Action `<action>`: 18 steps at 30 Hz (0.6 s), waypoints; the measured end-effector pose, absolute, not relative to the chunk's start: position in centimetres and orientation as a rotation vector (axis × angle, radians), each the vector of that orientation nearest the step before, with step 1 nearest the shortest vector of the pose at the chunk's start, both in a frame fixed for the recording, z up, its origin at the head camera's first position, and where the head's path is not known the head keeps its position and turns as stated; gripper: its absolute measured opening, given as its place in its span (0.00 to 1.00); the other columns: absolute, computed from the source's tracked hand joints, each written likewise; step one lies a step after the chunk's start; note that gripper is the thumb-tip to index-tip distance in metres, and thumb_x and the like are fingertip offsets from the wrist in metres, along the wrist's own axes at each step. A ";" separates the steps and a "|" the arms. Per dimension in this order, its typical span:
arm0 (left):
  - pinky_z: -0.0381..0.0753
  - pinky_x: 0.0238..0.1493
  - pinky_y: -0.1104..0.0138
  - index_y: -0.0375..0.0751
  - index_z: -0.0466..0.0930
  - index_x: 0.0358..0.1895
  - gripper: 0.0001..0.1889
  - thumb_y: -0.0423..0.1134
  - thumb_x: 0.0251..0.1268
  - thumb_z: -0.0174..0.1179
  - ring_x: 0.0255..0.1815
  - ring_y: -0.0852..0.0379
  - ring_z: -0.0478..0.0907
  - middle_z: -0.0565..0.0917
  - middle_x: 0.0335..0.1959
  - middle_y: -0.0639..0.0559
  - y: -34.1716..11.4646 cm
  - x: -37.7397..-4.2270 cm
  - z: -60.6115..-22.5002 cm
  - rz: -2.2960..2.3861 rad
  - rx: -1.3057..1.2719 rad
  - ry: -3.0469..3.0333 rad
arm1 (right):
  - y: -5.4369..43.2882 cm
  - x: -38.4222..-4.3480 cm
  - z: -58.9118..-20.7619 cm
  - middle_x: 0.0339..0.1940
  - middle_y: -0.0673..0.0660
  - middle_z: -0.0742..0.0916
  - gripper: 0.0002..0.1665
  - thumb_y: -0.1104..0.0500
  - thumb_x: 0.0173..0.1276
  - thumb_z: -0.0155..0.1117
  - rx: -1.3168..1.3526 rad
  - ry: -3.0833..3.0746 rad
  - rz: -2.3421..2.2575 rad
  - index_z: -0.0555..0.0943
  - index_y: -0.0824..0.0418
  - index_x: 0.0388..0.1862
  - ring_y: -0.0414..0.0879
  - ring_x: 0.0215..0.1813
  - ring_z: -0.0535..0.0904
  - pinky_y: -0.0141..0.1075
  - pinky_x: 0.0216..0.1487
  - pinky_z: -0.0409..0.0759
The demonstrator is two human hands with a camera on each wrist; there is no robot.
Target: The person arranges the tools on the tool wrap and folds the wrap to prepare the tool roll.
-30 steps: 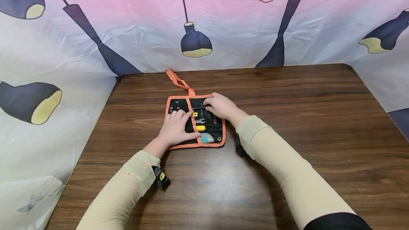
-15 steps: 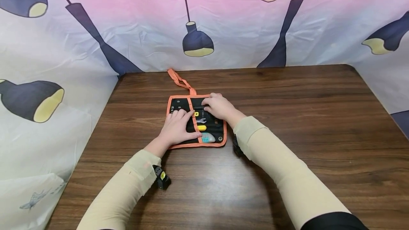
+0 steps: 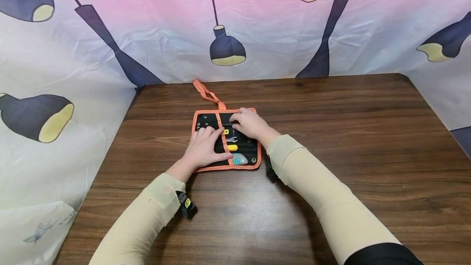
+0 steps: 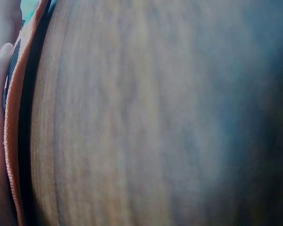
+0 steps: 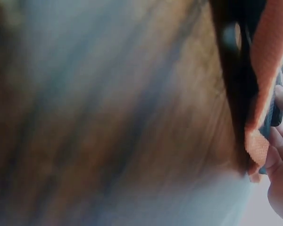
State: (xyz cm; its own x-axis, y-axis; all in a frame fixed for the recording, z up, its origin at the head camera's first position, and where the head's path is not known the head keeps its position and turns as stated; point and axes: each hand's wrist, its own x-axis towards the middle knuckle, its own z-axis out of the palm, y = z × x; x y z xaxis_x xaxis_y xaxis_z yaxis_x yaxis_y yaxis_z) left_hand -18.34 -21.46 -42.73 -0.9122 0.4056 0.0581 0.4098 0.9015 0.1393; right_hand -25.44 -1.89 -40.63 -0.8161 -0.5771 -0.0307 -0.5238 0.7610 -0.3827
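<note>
The left hand (image 3: 204,147) is laid flat on the tool pouch (image 3: 245,145), pinning it to the worktop (image 3: 331,134). A dark tool (image 3: 226,125) is pinched by the right hand (image 3: 248,123); seating it seems underway, needing a steady push.

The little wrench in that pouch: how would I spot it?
On the wooden table lies a black pouch edged in orange, with both hands on it. The wrench lies in its middle, between the hands; it alone is bare silver metal, while the tool below it is yellow.
</note>
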 end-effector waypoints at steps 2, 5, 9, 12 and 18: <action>0.60 0.43 0.58 0.45 0.64 0.69 0.54 0.81 0.43 0.46 0.45 0.53 0.63 0.69 0.45 0.51 -21.5 -18.4 -42.7 -0.233 -0.652 -3.034 | -1.6 -25.5 -40.6 0.55 0.57 0.76 0.19 0.52 0.70 0.57 -0.869 2.810 -0.548 0.77 0.54 0.58 0.50 0.56 0.72 0.43 0.57 0.69; 0.60 0.44 0.58 0.45 0.64 0.69 0.54 0.81 0.43 0.46 0.45 0.52 0.63 0.69 0.45 0.51 -21.5 -18.4 -42.6 -0.232 -0.650 -3.034 | -1.0 -25.6 -40.6 0.55 0.57 0.77 0.20 0.51 0.69 0.59 -0.844 2.824 -0.543 0.77 0.56 0.57 0.49 0.56 0.72 0.42 0.57 0.69; 0.59 0.42 0.59 0.45 0.64 0.69 0.54 0.81 0.43 0.46 0.44 0.53 0.62 0.69 0.44 0.51 -21.5 -18.4 -42.6 -0.218 -0.648 -3.039 | -0.2 -25.8 -40.6 0.50 0.56 0.78 0.17 0.53 0.69 0.59 -0.820 2.829 -0.568 0.79 0.57 0.54 0.47 0.51 0.74 0.41 0.54 0.71; 0.58 0.40 0.59 0.46 0.64 0.69 0.53 0.81 0.43 0.46 0.42 0.53 0.62 0.69 0.43 0.51 -21.4 -18.4 -42.5 -0.213 -0.656 -3.037 | 0.0 -25.9 -40.5 0.50 0.55 0.80 0.15 0.54 0.70 0.58 -0.819 2.820 -0.577 0.80 0.57 0.52 0.47 0.51 0.74 0.41 0.53 0.72; 0.59 0.40 0.60 0.44 0.63 0.69 0.53 0.80 0.44 0.48 0.42 0.53 0.63 0.70 0.44 0.51 -21.4 -18.1 -42.4 -0.238 -0.683 -3.027 | -0.2 -25.5 -40.1 0.51 0.55 0.81 0.15 0.54 0.71 0.56 -0.821 2.815 -0.543 0.81 0.57 0.52 0.49 0.58 0.73 0.42 0.58 0.69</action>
State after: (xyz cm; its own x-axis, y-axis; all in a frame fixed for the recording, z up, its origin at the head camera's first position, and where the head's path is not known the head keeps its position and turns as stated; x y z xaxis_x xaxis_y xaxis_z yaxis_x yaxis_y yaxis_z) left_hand -18.15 -21.41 -42.42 -0.9031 0.4248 0.0623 0.4293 0.8919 0.1421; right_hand -25.48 -0.19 -40.14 -0.8367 -0.5453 -0.0501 -0.4876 0.7835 -0.3850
